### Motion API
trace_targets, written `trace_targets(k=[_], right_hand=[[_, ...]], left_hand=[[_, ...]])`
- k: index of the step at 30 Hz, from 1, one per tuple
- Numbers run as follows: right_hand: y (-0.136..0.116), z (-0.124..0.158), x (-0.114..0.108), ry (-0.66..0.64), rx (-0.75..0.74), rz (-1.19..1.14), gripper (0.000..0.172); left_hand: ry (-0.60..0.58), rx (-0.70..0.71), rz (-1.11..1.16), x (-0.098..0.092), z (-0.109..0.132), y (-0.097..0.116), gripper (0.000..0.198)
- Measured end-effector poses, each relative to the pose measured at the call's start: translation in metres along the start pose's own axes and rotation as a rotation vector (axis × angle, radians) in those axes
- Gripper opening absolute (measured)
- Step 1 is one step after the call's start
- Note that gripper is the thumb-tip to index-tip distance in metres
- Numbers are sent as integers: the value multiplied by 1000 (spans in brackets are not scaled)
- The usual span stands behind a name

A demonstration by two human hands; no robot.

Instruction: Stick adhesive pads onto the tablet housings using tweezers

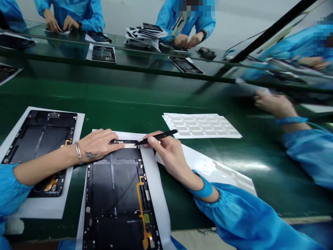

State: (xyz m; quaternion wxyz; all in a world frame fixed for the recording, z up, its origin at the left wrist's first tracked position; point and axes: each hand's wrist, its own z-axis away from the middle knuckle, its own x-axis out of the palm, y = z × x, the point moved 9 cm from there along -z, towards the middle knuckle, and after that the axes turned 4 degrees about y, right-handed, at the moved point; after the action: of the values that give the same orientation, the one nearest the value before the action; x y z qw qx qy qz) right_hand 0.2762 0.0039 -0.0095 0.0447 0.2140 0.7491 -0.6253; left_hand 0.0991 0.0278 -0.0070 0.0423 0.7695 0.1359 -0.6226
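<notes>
An opened tablet housing (114, 194) with black inner parts and an orange flex cable (140, 198) lies on a white sheet in front of me. Across its far end runs a pale strip (130, 146). My left hand (100, 144) rests over the far left corner, fingers stretched out and fingertips at the strip's left end; it grips nothing. In my right hand (170, 152) are black tweezers (161, 136), held like a pen, their tips on the strip's right end.
Another opened tablet (41, 139) lies on paper at left, partly under my left forearm. Sticker sheets (203, 125) and a glossy white sheet (203, 163) are at right. A co-worker's blurred hand (275, 104) reaches in there. Beyond a raised ledge, people handle tablets beside a stack (144, 34).
</notes>
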Motion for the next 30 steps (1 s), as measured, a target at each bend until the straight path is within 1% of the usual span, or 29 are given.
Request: trace_targets(k=[3, 6, 12, 16, 18, 21, 24, 27, 30], right_hand=[[10, -3, -4, 31, 41, -24, 41], [14, -4, -2, 12, 64, -19, 41], [11, -2, -4, 61, 48, -39, 42], [10, -2, -3, 60, 34, -27, 42], [8, -3, -2, 51, 22, -10, 43], [5, -4, 0, 30, 1, 17, 46], [6, -7, -2, 40, 7, 8, 48], [7, -13, -8, 75, 26, -72, 47], [-1, -18, -9, 45, 39, -186, 41]], left_hand=[[-19, -5, -14, 3, 0, -1, 36], [-16, -5, -4, 3, 0, -1, 37], [15, -6, 20, 2, 1, -2, 34], [55, 17, -4, 0, 1, -2, 33], [53, 14, -3, 1, 1, -2, 33], [15, -6, 7, 2, 1, -2, 33], [-30, -4, 0, -3, 2, -1, 34], [-92, 12, -24, -8, -2, 1, 36], [-172, 3, -49, -7, -14, 4, 40]])
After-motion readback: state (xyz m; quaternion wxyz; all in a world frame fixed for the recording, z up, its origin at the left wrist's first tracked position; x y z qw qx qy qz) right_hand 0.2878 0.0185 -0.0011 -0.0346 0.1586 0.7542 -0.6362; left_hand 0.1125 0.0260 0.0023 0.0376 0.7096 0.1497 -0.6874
